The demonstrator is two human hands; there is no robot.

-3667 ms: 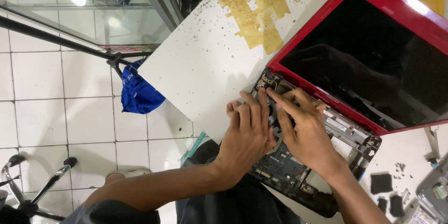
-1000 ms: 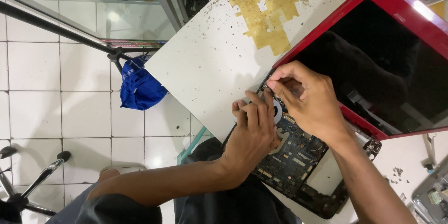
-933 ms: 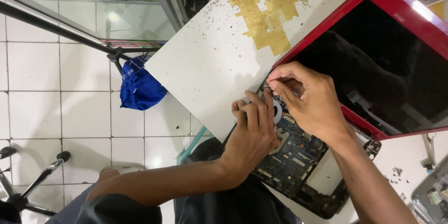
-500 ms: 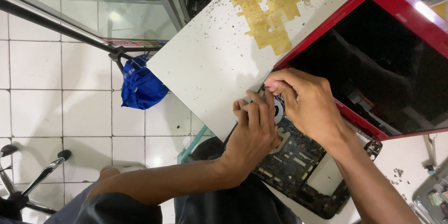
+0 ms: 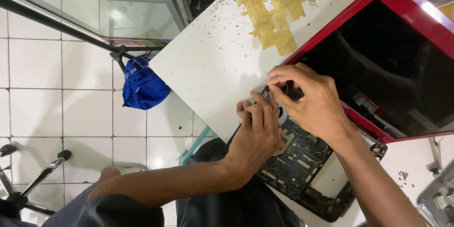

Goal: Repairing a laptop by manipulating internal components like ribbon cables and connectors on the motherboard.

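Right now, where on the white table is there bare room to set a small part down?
The free patch of the speckled white tabletop lies between the yellow tape stain, its left edge and the hands. It is crowded at the opened red laptop, where the left hand and right hand cover the exposed blue circuit board.

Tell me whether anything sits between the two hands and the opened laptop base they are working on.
Nothing visible does. The left hand rests directly on the exposed circuit board of the laptop base, and the right hand pinches a small part at the corner by the hinge, below the red-framed screen. The fingers hide that part.
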